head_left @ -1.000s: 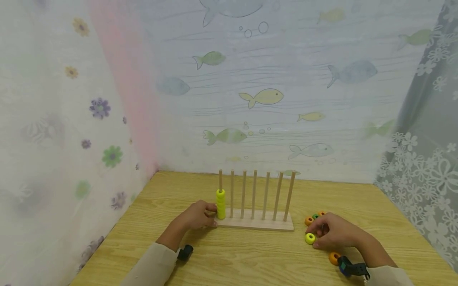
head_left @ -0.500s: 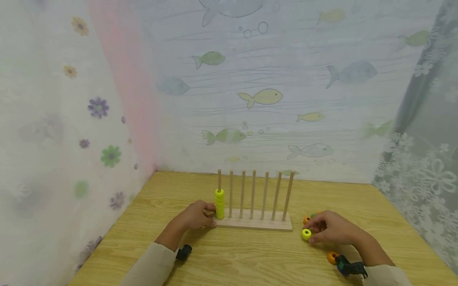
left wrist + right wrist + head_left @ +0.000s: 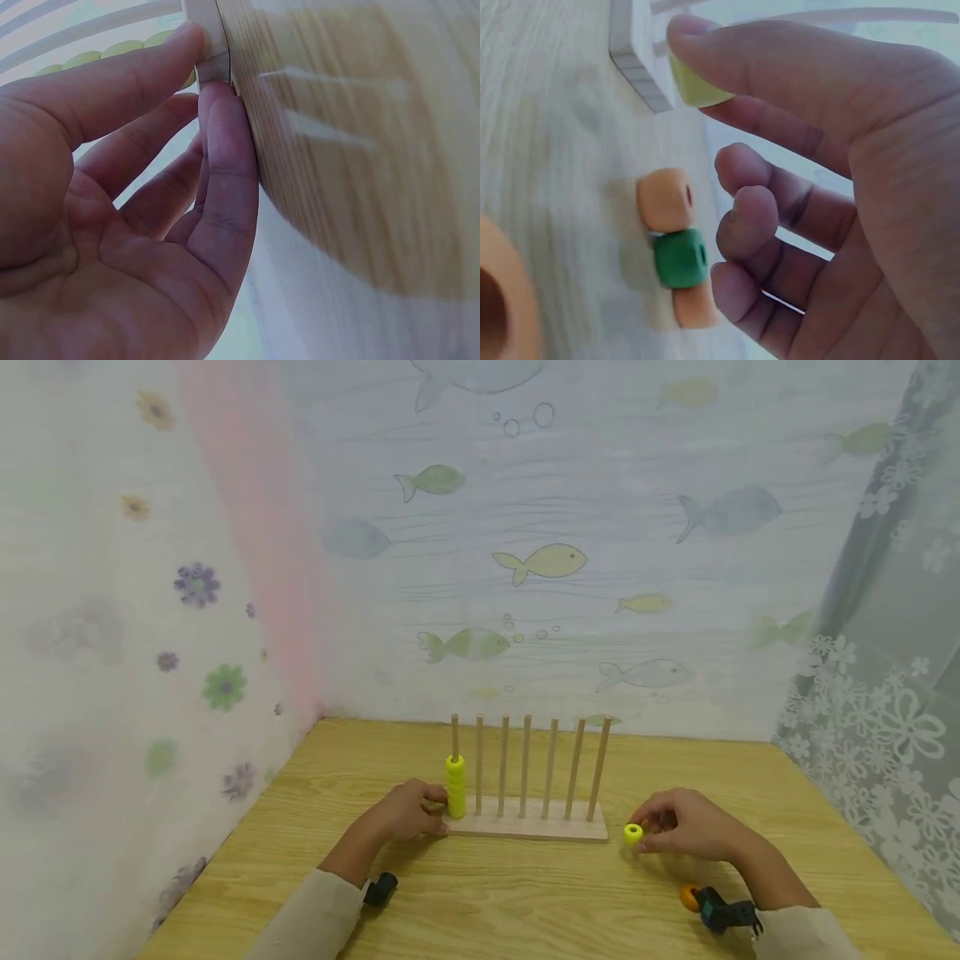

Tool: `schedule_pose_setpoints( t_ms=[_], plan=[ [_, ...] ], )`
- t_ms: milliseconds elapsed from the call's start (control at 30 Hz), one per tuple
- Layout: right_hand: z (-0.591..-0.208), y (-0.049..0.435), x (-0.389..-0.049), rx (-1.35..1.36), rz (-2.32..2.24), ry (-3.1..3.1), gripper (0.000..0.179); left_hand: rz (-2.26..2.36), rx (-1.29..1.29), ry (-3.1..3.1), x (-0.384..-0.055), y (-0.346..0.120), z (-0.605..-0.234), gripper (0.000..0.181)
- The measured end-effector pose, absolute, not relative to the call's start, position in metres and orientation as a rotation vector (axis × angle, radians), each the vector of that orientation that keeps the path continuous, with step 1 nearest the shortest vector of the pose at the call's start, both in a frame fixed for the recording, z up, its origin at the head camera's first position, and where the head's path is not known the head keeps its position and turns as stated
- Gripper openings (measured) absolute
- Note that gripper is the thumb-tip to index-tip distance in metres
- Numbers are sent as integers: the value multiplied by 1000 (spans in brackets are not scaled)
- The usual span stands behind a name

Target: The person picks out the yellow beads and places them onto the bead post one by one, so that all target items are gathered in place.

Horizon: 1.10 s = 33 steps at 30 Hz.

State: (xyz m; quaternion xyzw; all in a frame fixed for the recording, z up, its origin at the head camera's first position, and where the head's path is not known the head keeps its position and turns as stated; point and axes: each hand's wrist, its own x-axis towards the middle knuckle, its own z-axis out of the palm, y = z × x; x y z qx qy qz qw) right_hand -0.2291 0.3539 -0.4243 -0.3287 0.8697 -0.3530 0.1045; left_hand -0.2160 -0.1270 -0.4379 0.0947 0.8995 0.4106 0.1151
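A wooden peg stand (image 3: pixel 525 819) with several upright rods stands in the middle of the table. Yellow beads (image 3: pixel 456 787) are stacked on its leftmost rod. My left hand (image 3: pixel 411 811) grips the left end of the base; in the left wrist view, thumb and fingertips meet around the corner of the base (image 3: pixel 214 67). To the right of the stand, my right hand (image 3: pixel 693 823) pinches a single yellow bead (image 3: pixel 633 835) between thumb and index finger, its hole facing up. In the right wrist view the thumb covers part of that bead (image 3: pixel 695 88), and the other fingers are loosely curled.
Near the right wrist camera lies an orange bead (image 3: pixel 689 897) on the wooden table (image 3: pixel 525 902). Beyond the right fingers, a green bead (image 3: pixel 681 259) sits between two orange beads (image 3: pixel 665 200); the hand hides them in the head view. A fish-print curtain (image 3: pixel 547 635) hangs behind the table.
My right hand has moved left and a little away from me with the yellow bead, nearer the stand. The left hand keeps its hold on the base. The head view has shifted slightly.
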Motion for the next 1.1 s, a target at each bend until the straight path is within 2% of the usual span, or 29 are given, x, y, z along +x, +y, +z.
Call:
schedule_pose_setpoints(
  t_ms=[433,767,1100],
  plan=[
    [-388,346,-226,-1009,-917,2834,25,1113,318,2711,-218,-126,-436,51],
    [-373,335,-227,-1108,-840,2899,26,1118,287,2757,-222,-123,-437,40],
    [-353,329,-227,-1183,-801,2976,22,1094,285,2788,-225,-116,-434,44]
  ],
)
